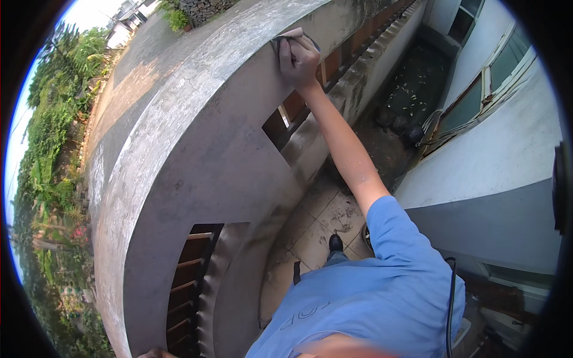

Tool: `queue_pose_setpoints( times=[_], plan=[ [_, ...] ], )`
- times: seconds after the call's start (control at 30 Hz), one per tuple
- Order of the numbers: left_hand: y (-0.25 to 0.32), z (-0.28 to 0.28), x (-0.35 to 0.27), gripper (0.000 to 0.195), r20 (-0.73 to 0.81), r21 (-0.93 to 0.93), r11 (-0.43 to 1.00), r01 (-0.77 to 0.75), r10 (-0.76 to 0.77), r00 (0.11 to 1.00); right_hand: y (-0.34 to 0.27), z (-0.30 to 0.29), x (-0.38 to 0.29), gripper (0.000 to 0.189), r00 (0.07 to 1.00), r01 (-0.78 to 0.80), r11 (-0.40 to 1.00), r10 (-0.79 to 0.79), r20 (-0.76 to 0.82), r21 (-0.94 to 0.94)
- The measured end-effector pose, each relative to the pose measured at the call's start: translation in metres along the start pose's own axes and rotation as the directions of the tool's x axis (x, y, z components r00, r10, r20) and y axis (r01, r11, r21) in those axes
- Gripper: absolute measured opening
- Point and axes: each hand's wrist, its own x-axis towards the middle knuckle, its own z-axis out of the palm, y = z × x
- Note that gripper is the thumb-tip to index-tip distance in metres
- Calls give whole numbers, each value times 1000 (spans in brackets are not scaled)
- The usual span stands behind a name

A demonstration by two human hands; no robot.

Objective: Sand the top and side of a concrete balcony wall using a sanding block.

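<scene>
My right hand (299, 60) is at the far end of my outstretched arm, its fingers closed around a folded sheet of what looks like sandpaper (292, 33), beige on one side and dark grey on the other. The sheet is at the upper edge of a grey plastered wall (192, 156), where the inner face meets the pale, weathered top (179, 89). Only a small part of my left hand (154, 353) shows at the bottom rim, beside the same wall near a slatted opening (190, 286). Its fingers are mostly cut off by the frame.
Another opening (284, 123) lies below my right hand. Beyond the wall runs a paved road (147, 67) with greenery (58, 121). A tiled floor (309, 232), a plant pot (366, 236), cables (456, 132) and a house wall (483, 170) are on the inner side.
</scene>
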Motion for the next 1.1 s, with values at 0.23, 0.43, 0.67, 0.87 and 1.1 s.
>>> queue_pose_setpoints(
  times=[0.23, 0.43, 0.67, 0.87, 1.1],
  plan=[
    [9, 0, 13, 24, -94, 51, 966, -252, 256, 962, 62, -14, -2, 29, 980, -156, 987, 148, -136, -50],
    [11, 10, 3, 22, -63, 27, 976, -216, 218, 974, 50, -13, -18, 30, 922, -370, 898, 323, -213, -237],
    [1, 2, 1, 24, -75, -31, 988, -150, 147, 986, -20, -11, -16, 31, 711, -698, 704, 660, -241, -130],
    [17, 0, 5, 34, -77, -183, 979, -88, 75, 994, 0, -29, 0, 35, 609, -744, 500, 781, -139, -444],
    [13, -2, 3, 21, -17, -63, 974, -218, 218, 976, -58, 1, -73, 45, 783, -551, 735, 619, 57, -395]
  ],
)
